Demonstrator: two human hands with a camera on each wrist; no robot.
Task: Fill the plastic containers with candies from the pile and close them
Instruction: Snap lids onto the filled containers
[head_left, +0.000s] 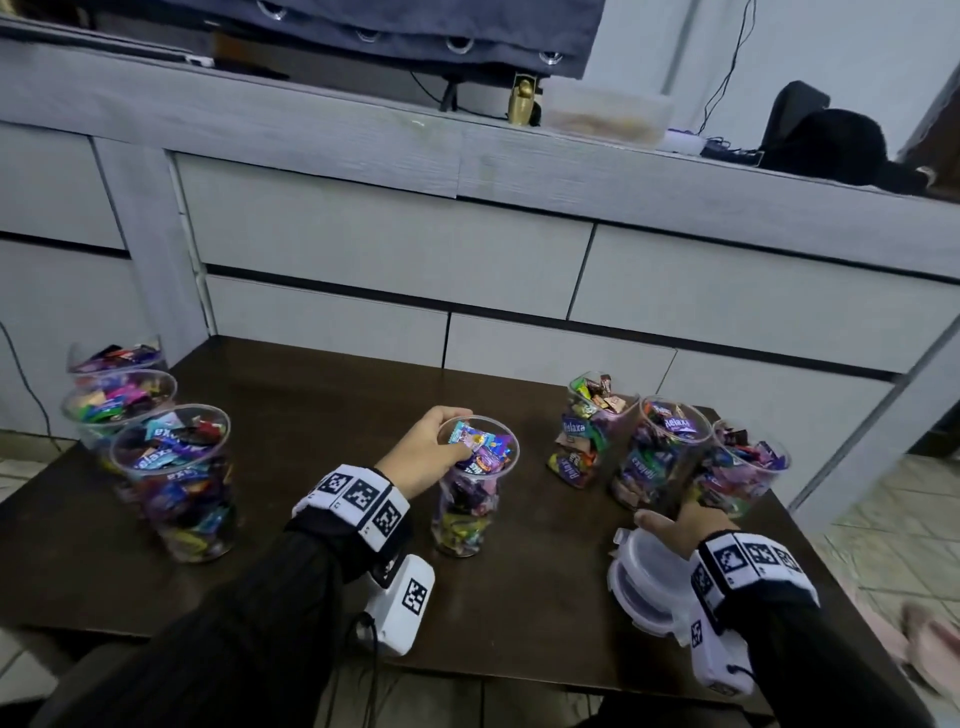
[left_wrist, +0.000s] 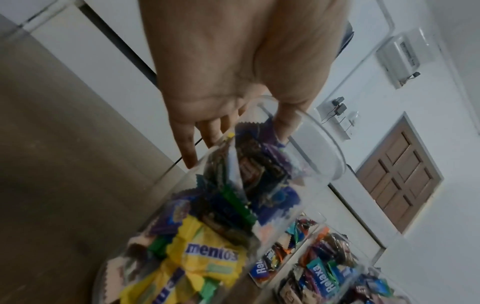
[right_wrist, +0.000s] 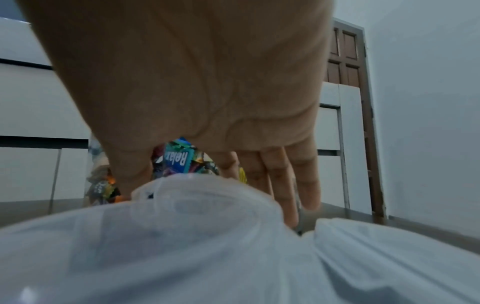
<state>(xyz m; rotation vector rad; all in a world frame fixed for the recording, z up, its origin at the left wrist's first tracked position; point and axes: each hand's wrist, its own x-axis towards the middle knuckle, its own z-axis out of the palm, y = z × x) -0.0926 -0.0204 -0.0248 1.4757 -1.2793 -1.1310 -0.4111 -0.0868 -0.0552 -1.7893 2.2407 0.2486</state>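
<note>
Dark table (head_left: 311, 519) is carrying seven clear containers, all open and packed with wrapped candies: three standing far left (head_left: 176, 478), three far right (head_left: 660, 457), one in the middle (head_left: 470, 493). White lid stack (head_left: 644, 582) is sitting near the right front edge. Left hand (head_left: 431, 447) is gripping the middle container at its rim; the left wrist view is showing the thumb (left_wrist: 287, 123) inside the rim, fingers (left_wrist: 187, 144) outside the wall. Right hand (head_left: 675, 522) is lying over the top lid with fingers (right_wrist: 306, 179) extended, thumb touching the lid; not clearly clamping it.
</note>
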